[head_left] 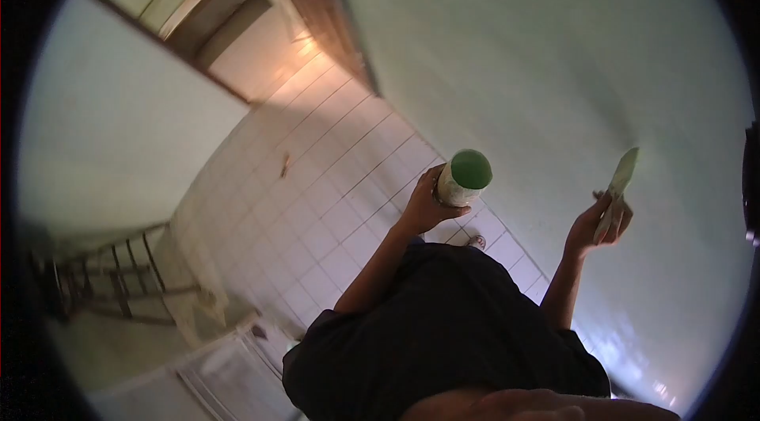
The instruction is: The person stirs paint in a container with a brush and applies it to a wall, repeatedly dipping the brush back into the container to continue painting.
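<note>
In the head view, my left hand (424, 205) is wrapped round a tall pale cup (456, 188) with smears on its outside. Green shows inside its round mouth, which is tipped towards the camera. Over on the right, my right hand (595, 224) grips a putty knife (624, 172), its flat blade pointing up and coated pale green. The blade is close in front of the light green wall (522, 64), and a soft shadow falls on the wall above it. My two hands are held well apart.
White floor tiles (317, 175) run beneath me, with a small brownish scrap (286, 164) on them. A dark metal rack (127, 270) stands at the left. Beyond the brown door frame (317, 1) is a lit doorway. A pale panelled surface (229, 373) lies at the lower left.
</note>
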`<state>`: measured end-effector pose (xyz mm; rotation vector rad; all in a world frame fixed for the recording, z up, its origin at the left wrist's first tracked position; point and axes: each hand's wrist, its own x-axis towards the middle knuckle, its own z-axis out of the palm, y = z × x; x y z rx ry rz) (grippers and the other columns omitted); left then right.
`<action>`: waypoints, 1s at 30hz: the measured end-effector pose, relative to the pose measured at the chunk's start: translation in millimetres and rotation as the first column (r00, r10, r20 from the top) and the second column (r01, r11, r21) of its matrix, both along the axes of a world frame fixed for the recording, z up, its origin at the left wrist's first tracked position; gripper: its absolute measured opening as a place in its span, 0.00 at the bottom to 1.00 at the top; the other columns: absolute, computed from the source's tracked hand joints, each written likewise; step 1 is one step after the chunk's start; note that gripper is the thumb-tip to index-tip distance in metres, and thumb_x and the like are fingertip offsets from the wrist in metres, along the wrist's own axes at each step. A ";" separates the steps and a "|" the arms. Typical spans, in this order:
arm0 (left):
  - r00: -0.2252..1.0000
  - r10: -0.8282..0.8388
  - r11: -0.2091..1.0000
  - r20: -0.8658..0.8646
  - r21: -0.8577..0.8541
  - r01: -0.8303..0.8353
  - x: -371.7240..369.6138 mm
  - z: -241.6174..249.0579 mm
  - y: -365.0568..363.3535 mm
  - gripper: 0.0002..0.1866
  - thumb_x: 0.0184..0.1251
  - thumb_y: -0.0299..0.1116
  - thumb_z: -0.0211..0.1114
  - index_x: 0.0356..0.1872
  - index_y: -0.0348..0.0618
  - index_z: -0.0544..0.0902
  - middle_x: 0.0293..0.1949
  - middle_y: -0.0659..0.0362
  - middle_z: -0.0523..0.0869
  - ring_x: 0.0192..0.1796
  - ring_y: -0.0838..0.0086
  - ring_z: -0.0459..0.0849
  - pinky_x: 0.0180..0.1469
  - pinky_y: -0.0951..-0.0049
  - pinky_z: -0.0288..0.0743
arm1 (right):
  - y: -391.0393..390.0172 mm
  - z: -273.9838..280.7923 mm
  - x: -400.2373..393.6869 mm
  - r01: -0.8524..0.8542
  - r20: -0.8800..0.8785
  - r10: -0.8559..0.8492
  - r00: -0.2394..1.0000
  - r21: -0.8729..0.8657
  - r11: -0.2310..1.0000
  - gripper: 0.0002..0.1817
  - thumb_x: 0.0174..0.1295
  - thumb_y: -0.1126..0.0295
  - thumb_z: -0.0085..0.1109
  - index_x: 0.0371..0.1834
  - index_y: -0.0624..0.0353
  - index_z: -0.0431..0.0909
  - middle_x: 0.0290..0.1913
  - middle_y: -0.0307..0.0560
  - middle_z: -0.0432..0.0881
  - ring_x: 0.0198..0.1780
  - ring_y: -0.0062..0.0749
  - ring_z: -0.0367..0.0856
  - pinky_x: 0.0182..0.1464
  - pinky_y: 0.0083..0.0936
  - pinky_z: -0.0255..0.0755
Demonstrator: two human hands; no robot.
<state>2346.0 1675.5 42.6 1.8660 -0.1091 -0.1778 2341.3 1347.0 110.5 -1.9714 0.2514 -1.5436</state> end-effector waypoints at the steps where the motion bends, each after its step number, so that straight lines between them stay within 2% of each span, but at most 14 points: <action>1: 0.998 0.066 0.998 -0.001 0.015 -0.066 -3.3 2.3 1.6 0.53 0.46 0.38 0.93 0.74 0.38 0.71 0.67 0.49 0.82 0.70 0.60 0.81 0.71 0.58 0.77 | 7.5 -14.3 3.3 -0.066 -0.001 0.066 0.998 0.015 0.998 0.02 0.71 0.84 0.61 0.43 0.74 0.81 0.42 0.48 0.81 0.33 0.33 0.87 0.32 0.27 0.89; 3: 0.987 0.161 0.983 0.028 0.083 -0.162 -12.3 8.2 10.0 0.53 0.46 0.37 0.92 0.74 0.39 0.71 0.68 0.49 0.80 0.70 0.60 0.80 0.72 0.58 0.76 | 33.3 -47.2 12.9 -0.459 -0.042 0.474 0.880 0.189 0.868 0.02 0.70 0.87 0.60 0.42 0.73 0.80 0.42 0.48 0.80 0.33 0.31 0.86 0.30 0.26 0.88; 4: 0.976 0.217 0.970 0.032 0.102 -0.219 -17.5 14.0 11.7 0.53 0.46 0.37 0.92 0.74 0.40 0.71 0.68 0.49 0.79 0.71 0.58 0.79 0.73 0.57 0.76 | 49.5 -46.3 19.5 -0.546 -0.096 0.576 0.811 0.226 0.806 0.02 0.70 0.87 0.60 0.41 0.73 0.80 0.42 0.49 0.80 0.34 0.31 0.86 0.31 0.26 0.88; 6: 0.945 0.327 0.944 -0.001 0.043 -0.327 -27.8 18.4 6.5 0.52 0.45 0.37 0.92 0.74 0.43 0.72 0.68 0.50 0.79 0.73 0.56 0.76 0.75 0.55 0.73 | 78.5 -36.3 30.2 -0.691 -0.130 0.755 0.643 0.328 0.645 0.02 0.69 0.87 0.61 0.40 0.72 0.80 0.43 0.49 0.80 0.34 0.32 0.86 0.31 0.26 0.88; 9: 0.877 0.480 0.877 0.028 0.025 -0.481 -48.3 21.5 -6.9 0.52 0.44 0.38 0.91 0.74 0.45 0.73 0.69 0.51 0.78 0.74 0.53 0.73 0.77 0.53 0.69 | 100.5 -22.3 35.6 -0.840 -0.134 0.881 0.453 0.267 0.472 0.03 0.68 0.87 0.66 0.40 0.72 0.81 0.43 0.51 0.81 0.36 0.33 0.87 0.33 0.27 0.89; 13: 0.762 0.639 0.762 0.103 0.044 -0.646 -79.8 -11.9 -8.1 0.52 0.44 0.37 0.91 0.74 0.43 0.72 0.69 0.50 0.77 0.74 0.52 0.73 0.77 0.54 0.69 | 133.9 -39.9 43.4 -0.963 -0.081 0.966 0.244 0.094 0.251 0.05 0.66 0.86 0.69 0.39 0.71 0.81 0.42 0.52 0.82 0.35 0.36 0.87 0.35 0.30 0.88; 15: 0.699 0.711 0.700 0.079 0.020 -0.714 -103.2 12.5 19.9 0.53 0.43 0.37 0.91 0.74 0.43 0.72 0.69 0.50 0.77 0.74 0.52 0.73 0.77 0.54 0.69 | 176.1 2.3 39.6 -0.991 -0.149 0.984 0.101 -0.098 0.087 0.06 0.64 0.87 0.71 0.36 0.69 0.81 0.40 0.54 0.83 0.34 0.40 0.86 0.36 0.32 0.85; 16: 0.667 0.741 0.668 0.080 0.013 -0.744 -113.1 11.2 16.3 0.53 0.43 0.36 0.92 0.74 0.42 0.72 0.70 0.50 0.77 0.74 0.52 0.73 0.77 0.53 0.69 | 179.1 6.9 36.3 -0.996 -0.196 0.981 0.012 -0.094 -0.006 0.08 0.62 0.88 0.72 0.35 0.68 0.81 0.39 0.56 0.83 0.34 0.43 0.84 0.37 0.32 0.83; 19: 0.571 0.821 0.571 -0.010 -0.009 -0.821 -141.9 4.0 6.0 0.53 0.42 0.35 0.92 0.74 0.43 0.72 0.69 0.50 0.78 0.74 0.53 0.74 0.76 0.54 0.70 | 189.2 -12.6 28.8 -0.956 -0.155 0.968 -0.196 -0.191 -0.224 0.12 0.58 0.88 0.75 0.41 0.67 0.83 0.42 0.57 0.85 0.36 0.43 0.85 0.38 0.32 0.82; 23: 0.498 0.867 0.495 -0.013 -0.087 -0.865 -178.1 -0.6 1.4 0.52 0.42 0.35 0.92 0.73 0.43 0.72 0.68 0.50 0.78 0.74 0.53 0.74 0.76 0.54 0.70 | 199.4 -3.4 0.8 -0.884 -0.327 0.868 -0.373 -0.158 -0.439 0.24 0.51 0.85 0.77 0.54 0.69 0.83 0.46 0.60 0.86 0.39 0.50 0.86 0.39 0.36 0.82; 25: 0.480 0.877 0.478 0.020 -0.127 -0.869 -188.0 3.5 3.3 0.52 0.42 0.35 0.92 0.73 0.43 0.73 0.67 0.51 0.79 0.73 0.52 0.75 0.75 0.54 0.71 | 203.8 3.3 -9.5 -0.859 -0.341 0.843 -0.416 -0.155 -0.487 0.24 0.49 0.80 0.76 0.52 0.72 0.82 0.48 0.62 0.86 0.40 0.53 0.86 0.39 0.38 0.82; 27: 0.466 0.882 0.470 0.069 -0.071 -0.880 -197.8 11.3 8.8 0.52 0.41 0.35 0.92 0.72 0.42 0.73 0.67 0.50 0.79 0.72 0.52 0.75 0.75 0.54 0.71 | 208.7 5.8 -22.0 -0.858 -0.353 0.845 -0.401 -0.178 -0.482 0.32 0.50 0.58 0.80 0.54 0.68 0.85 0.53 0.58 0.85 0.46 0.51 0.87 0.38 0.36 0.84; 28: 0.467 0.877 0.470 0.111 -0.003 -0.883 -202.0 16.9 13.1 0.52 0.41 0.35 0.92 0.72 0.42 0.73 0.67 0.50 0.79 0.71 0.51 0.75 0.74 0.54 0.71 | 212.0 5.2 -25.1 -0.863 -0.359 0.848 -0.390 -0.179 -0.473 0.32 0.50 0.58 0.80 0.54 0.68 0.85 0.53 0.58 0.85 0.46 0.51 0.87 0.38 0.36 0.84; 30: 0.488 0.865 0.489 0.115 0.015 -0.872 -210.7 24.6 19.0 0.52 0.41 0.35 0.92 0.72 0.41 0.73 0.66 0.50 0.79 0.71 0.51 0.76 0.74 0.53 0.72 | 214.1 3.4 -30.0 -0.868 -0.394 0.858 -0.328 -0.234 -0.439 0.25 0.52 0.70 0.80 0.52 0.68 0.84 0.54 0.59 0.85 0.46 0.50 0.87 0.37 0.34 0.84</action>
